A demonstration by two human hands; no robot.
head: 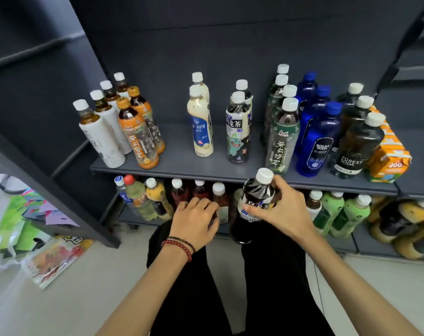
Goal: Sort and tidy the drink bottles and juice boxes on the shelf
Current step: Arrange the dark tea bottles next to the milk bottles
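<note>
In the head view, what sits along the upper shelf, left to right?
white-label teas, orange-label teas, cream milk drinks, oolong teas, green-label teas, blue soda bottles, dark Forest Soda bottles, orange juice boxes

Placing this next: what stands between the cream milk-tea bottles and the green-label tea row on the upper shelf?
Two oolong tea bottles, one behind the other, bare shelf either side; head view.

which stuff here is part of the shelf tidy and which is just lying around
Job: oolong tea bottle gripped by the right hand; matching oolong bottles on the upper shelf; blue soda bottles; orange juice boxes.
Lying about: colourful printed papers on the floor.
</note>
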